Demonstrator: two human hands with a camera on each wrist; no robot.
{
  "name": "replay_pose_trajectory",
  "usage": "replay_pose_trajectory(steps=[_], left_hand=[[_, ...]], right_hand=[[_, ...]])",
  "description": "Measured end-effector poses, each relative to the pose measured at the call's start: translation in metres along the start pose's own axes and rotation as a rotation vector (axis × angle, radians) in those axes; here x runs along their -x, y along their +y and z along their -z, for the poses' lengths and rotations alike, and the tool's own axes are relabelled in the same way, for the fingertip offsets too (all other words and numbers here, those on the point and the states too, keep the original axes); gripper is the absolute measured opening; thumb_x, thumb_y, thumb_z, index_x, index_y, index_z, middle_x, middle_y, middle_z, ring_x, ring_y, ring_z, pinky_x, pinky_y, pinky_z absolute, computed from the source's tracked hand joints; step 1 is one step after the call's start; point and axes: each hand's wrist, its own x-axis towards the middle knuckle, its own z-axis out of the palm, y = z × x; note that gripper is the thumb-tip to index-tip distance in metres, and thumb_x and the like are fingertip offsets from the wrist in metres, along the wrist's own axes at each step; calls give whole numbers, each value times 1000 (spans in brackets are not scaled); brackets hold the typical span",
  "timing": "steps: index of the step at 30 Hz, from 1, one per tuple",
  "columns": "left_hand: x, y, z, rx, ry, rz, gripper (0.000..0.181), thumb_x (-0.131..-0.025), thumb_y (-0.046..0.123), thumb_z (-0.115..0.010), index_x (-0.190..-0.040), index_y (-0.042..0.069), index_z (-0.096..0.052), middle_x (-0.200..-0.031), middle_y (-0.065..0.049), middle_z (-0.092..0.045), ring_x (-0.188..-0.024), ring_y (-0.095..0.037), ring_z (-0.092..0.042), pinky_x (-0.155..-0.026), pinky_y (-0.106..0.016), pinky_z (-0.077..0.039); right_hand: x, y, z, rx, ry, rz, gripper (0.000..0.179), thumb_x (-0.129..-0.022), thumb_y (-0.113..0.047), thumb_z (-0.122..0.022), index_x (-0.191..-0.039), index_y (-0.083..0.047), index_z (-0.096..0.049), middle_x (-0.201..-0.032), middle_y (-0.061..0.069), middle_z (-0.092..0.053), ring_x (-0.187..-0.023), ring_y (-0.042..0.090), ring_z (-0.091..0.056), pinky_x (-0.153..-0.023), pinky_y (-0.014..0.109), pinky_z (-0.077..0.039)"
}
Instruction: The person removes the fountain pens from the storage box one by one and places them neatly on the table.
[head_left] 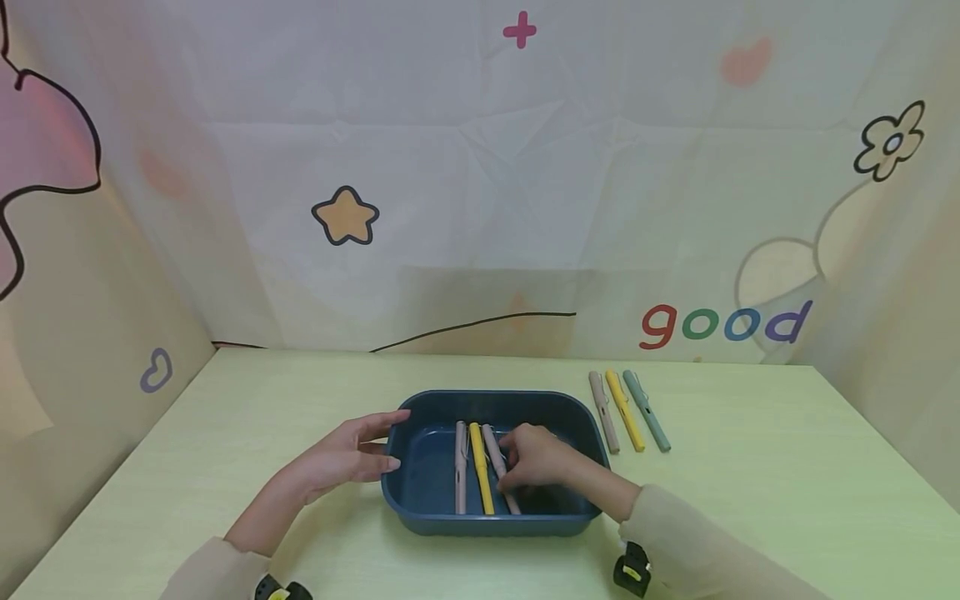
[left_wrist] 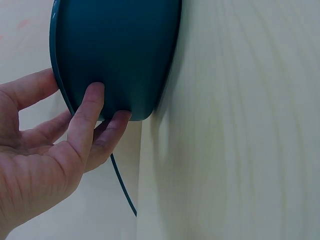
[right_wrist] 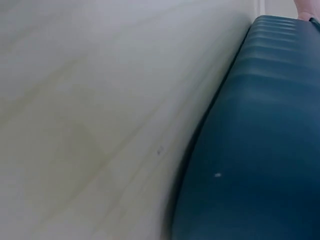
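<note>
A dark blue rectangular box (head_left: 495,526) stands on the table with three clipped pens in it. My left hand (head_left: 337,457) holds the box's left end, fingertips at the rim and on the outer wall (left_wrist: 120,55). Inside, my right hand (head_left: 543,457) pinches a mauve pen (head_left: 492,448), which slants with its lower end near the front wall. To its left lie a yellow pen (head_left: 481,471) and another mauve pen (head_left: 461,471), side by side. The right wrist view shows the box's outer wall (right_wrist: 260,150) but not the right hand's fingers.
Right of the box, a mauve pen (head_left: 604,412), a yellow pen (head_left: 626,411) and a green pen (head_left: 647,411) lie in a row on the pale wooden table (head_left: 765,467). A printed cloth backdrop (head_left: 465,192) rises behind the table's far edge.
</note>
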Motion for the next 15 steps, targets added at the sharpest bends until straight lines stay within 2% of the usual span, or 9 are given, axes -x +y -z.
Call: replay_pose_trajectory(steps=[6,10,15], left_hand=[[-1,1,0,-8,8,7,68,-82,4,-64,-141,2,-30,-138,-28,-32,-118,-39,-46,-87,-43,-48],[-1,1,0,-15,13,8,67,-82,4,-64,-140,3,-31,-138,-28,-32,-118,-39,-45,-86,-43,-48],[0,2,-1,-20,17,10,67,-82,5,-64,-140,3,-31,-138,-28,-32,-119,-40,-44,-87,-43,-48]], right_hand=[[0,-4,-4,3,27,-53,53,-71,-3,-74,-119,7,-55,-62,3,-57,-48,12,-58,-48,23,-48],[0,-6,-5,-35,37,-82,50,-70,0,-73,-118,5,-57,-68,5,-56,-50,13,-60,-48,24,-50],[1,-4,-2,-67,49,-80,47,-70,1,-72,-114,4,-59,-77,7,-57,-54,15,-61,-49,26,-52]])
